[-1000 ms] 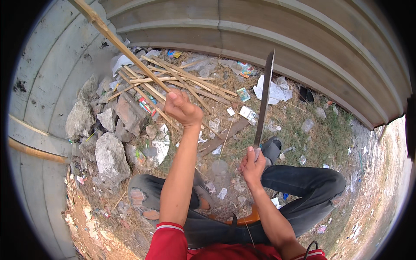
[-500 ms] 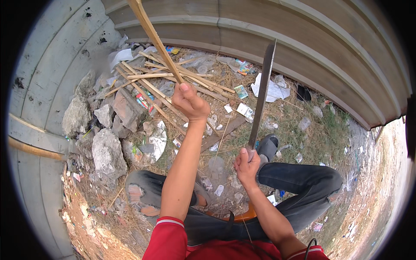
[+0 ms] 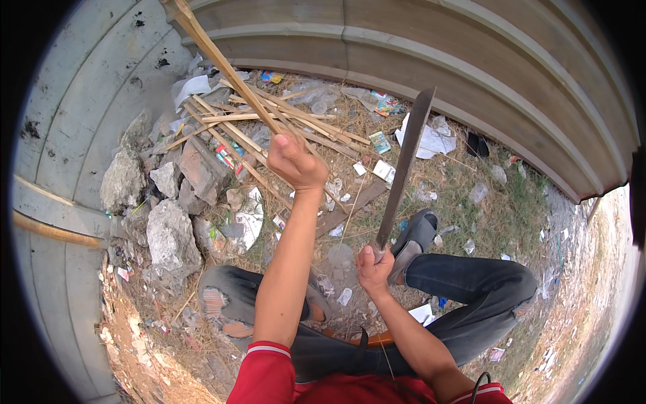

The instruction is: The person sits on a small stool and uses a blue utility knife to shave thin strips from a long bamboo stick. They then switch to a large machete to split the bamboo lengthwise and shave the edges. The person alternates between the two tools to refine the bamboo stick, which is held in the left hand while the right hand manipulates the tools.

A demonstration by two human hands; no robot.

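Note:
My left hand [image 3: 296,160] is closed around the lower end of a long split bamboo strip [image 3: 222,62], which slants up and away to the left past the top of the picture. In my right hand [image 3: 375,269], the handle of a machete [image 3: 406,161] is gripped. Its long dark blade points up and slightly right, apart from the strip. Beyond my left hand, a loose pile of similar strips [image 3: 232,117] lies crisscrossed on the ground.
Rough rocks [image 3: 168,236] are heaped at the left, beside a grey metal sheet wall [image 3: 67,114]. A corrugated metal fence [image 3: 431,40] closes the far side. Litter and a flat wooden board [image 3: 356,207] lie on dry grass between my bent legs [image 3: 471,279] and the fence.
My right hand has come down a little and to the left, and the machete's tip is lower and leans more to the right. The strip's upper end has swung left.

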